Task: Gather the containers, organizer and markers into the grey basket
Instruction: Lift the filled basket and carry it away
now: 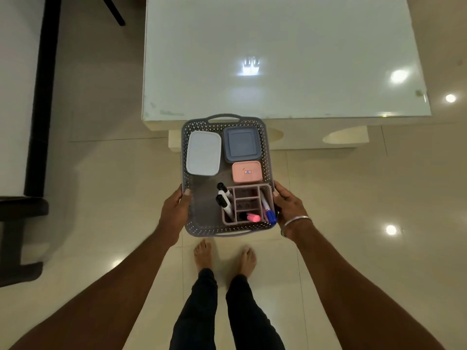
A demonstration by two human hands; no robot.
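Observation:
I hold the grey basket (185, 137) in the air above the floor, just in front of the table. My left hand (175, 210) grips its left rim and my right hand (289, 204) grips its right rim. Inside lie a white container (203, 152), a blue-grey container (241, 144) and a small pink container (247, 171). The pink organizer (249, 204) sits in the near right corner. It holds two black-capped markers (223, 198), a pink marker (252, 217) and a blue-capped marker (268, 210).
A white glass-topped table (285, 59) stands right behind the basket. Dark furniture (22, 223) is at the left. My bare feet (225, 256) stand on the glossy tiled floor below the basket.

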